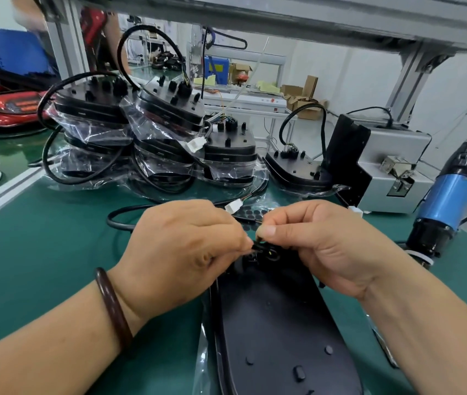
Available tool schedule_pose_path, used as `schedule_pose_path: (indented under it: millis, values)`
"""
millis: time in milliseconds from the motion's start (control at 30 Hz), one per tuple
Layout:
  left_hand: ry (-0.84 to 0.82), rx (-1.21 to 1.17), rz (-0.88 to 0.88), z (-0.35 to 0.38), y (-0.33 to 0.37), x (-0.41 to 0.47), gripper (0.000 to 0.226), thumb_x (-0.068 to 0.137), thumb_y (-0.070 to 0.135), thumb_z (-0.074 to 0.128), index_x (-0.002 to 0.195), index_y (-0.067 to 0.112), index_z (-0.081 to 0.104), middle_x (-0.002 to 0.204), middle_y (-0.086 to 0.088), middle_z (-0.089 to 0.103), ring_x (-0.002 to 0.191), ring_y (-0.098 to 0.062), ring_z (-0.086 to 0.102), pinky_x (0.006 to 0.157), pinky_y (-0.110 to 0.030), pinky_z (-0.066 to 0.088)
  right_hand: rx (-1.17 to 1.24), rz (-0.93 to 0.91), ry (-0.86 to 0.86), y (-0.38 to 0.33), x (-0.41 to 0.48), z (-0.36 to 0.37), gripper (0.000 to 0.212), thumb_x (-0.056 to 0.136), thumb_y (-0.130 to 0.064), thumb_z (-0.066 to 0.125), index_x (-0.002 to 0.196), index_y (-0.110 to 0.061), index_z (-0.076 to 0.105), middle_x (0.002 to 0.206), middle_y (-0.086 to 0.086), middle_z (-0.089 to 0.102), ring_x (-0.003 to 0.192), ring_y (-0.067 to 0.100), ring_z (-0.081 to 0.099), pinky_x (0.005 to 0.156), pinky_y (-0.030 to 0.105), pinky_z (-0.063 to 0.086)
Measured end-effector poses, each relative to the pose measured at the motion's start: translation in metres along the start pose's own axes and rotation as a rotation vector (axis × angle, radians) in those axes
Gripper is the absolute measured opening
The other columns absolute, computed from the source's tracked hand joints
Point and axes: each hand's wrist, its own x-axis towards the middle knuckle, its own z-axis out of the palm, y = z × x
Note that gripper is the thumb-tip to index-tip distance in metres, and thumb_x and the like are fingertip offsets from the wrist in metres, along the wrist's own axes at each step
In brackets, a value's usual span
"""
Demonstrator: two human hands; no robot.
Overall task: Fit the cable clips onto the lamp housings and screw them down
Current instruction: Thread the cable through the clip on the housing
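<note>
Lamp housing (278, 323) lies back-up at the workbench's (41, 252) near edge. Over its far end the left hand (186, 252) and right hand (326, 246) both pinch a small black cable clip (263, 247), so fitting looks like the step in hand. Next, likely: seat it squarely, then fetch the screwdriver (449, 201) at the right edge.

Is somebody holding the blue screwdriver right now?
No, the blue screwdriver is untouched at the right; the left hand and right hand pinch a black clip.

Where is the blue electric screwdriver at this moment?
In the head view the screwdriver is at the far right, beside the grey box, right of the right hand.
</note>
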Motion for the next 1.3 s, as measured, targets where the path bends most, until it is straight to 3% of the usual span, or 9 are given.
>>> schedule_pose_path:
  millis: [167, 333, 500, 733, 867, 933, 1067, 1200, 1300]
  values:
    - [0.003, 0.036, 0.032, 0.000, 0.000, 0.000, 0.005, 0.078, 0.013, 0.075, 0.076, 0.017, 0.075, 0.081, 0.007, 0.072, 0.065, -0.021, 0.066, 0.054, -0.033, 0.052, -0.115, 0.000, -0.051, 0.000, 0.000, -0.003, 0.010, 0.057, -0.012, 0.078, 0.059, -0.013, 0.068, 0.065, 0.002, 0.058, 0.067, 0.010, 0.051, 0.069, 0.019, 0.042]
    - [0.005, 0.040, 0.040, 0.001, 0.001, 0.000, 0.004, 0.080, 0.013, 0.073, 0.077, 0.015, 0.076, 0.081, 0.005, 0.072, 0.064, -0.023, 0.066, 0.055, -0.035, 0.052, -0.061, -0.009, -0.065, 0.003, 0.002, -0.006, 0.009, 0.058, -0.012, 0.074, 0.066, -0.014, 0.070, 0.068, 0.003, 0.063, 0.064, 0.011, 0.055, 0.064, 0.016, 0.048]
    - [-0.079, -0.027, -0.088, -0.002, -0.001, 0.001, 0.017, 0.086, 0.031, 0.064, 0.082, 0.018, 0.074, 0.077, 0.007, 0.070, 0.067, -0.018, 0.066, 0.058, -0.034, 0.053, -0.252, -0.096, -0.050, 0.006, 0.002, -0.007, 0.007, 0.066, -0.021, 0.076, 0.072, -0.018, 0.074, 0.071, -0.001, 0.067, 0.068, 0.008, 0.057, 0.067, 0.016, 0.049]
    - [-0.154, -0.111, -0.201, -0.003, 0.000, 0.005, 0.023, 0.084, 0.036, 0.055, 0.086, 0.022, 0.073, 0.075, 0.010, 0.068, 0.070, -0.011, 0.063, 0.062, -0.031, 0.051, -0.365, -0.188, -0.069, 0.007, 0.001, -0.009, 0.006, 0.076, -0.024, 0.078, 0.079, -0.020, 0.076, 0.068, -0.004, 0.065, 0.065, 0.007, 0.051, 0.063, 0.017, 0.042]
    - [-0.192, -0.075, -0.271, -0.002, 0.002, 0.007, 0.031, 0.082, 0.044, 0.049, 0.089, 0.025, 0.072, 0.077, 0.010, 0.068, 0.073, -0.013, 0.063, 0.064, -0.035, 0.052, -0.373, -0.237, -0.020, 0.010, 0.004, -0.007, 0.010, 0.077, -0.005, 0.077, 0.074, -0.014, 0.075, 0.065, 0.000, 0.064, 0.062, 0.012, 0.051, 0.063, 0.023, 0.043]
    - [-0.190, 0.000, -0.306, -0.003, 0.002, 0.006, 0.033, 0.080, 0.051, 0.049, 0.097, 0.030, 0.069, 0.086, 0.014, 0.068, 0.080, -0.013, 0.063, 0.074, -0.039, 0.051, -0.382, -0.233, 0.010, 0.011, 0.005, -0.007, 0.008, 0.079, -0.006, 0.076, 0.074, -0.013, 0.074, 0.068, 0.005, 0.064, 0.064, 0.016, 0.051, 0.065, 0.029, 0.043]
    - [-0.164, 0.023, -0.444, -0.004, 0.001, 0.002, 0.028, 0.077, 0.061, 0.048, 0.093, 0.040, 0.057, 0.085, 0.023, 0.061, 0.083, 0.002, 0.051, 0.093, -0.035, 0.034, -0.421, -0.232, 0.014, 0.011, 0.005, -0.009, 0.006, 0.083, -0.011, 0.072, 0.078, -0.013, 0.073, 0.065, 0.002, 0.063, 0.060, 0.013, 0.048, 0.059, 0.022, 0.040]
    - [-0.208, -0.159, -0.552, 0.000, 0.004, -0.002, 0.021, 0.081, 0.052, 0.059, 0.096, 0.040, 0.067, 0.084, 0.024, 0.067, 0.085, 0.006, 0.060, 0.086, -0.037, 0.048, -0.490, -0.246, 0.030, 0.012, 0.005, -0.008, 0.008, 0.086, -0.011, 0.070, 0.078, -0.014, 0.072, 0.061, -0.001, 0.056, 0.055, 0.008, 0.042, 0.053, 0.017, 0.035]
    - [-0.363, -0.256, -0.572, -0.001, 0.004, -0.005, 0.038, 0.078, 0.060, 0.052, 0.115, 0.052, 0.053, 0.097, 0.030, 0.065, 0.097, 0.006, 0.059, 0.087, -0.033, 0.050, -0.557, -0.230, -0.009, 0.010, 0.004, -0.010, 0.010, 0.087, -0.012, 0.069, 0.078, -0.017, 0.070, 0.060, -0.006, 0.055, 0.055, 0.006, 0.043, 0.055, 0.018, 0.036]
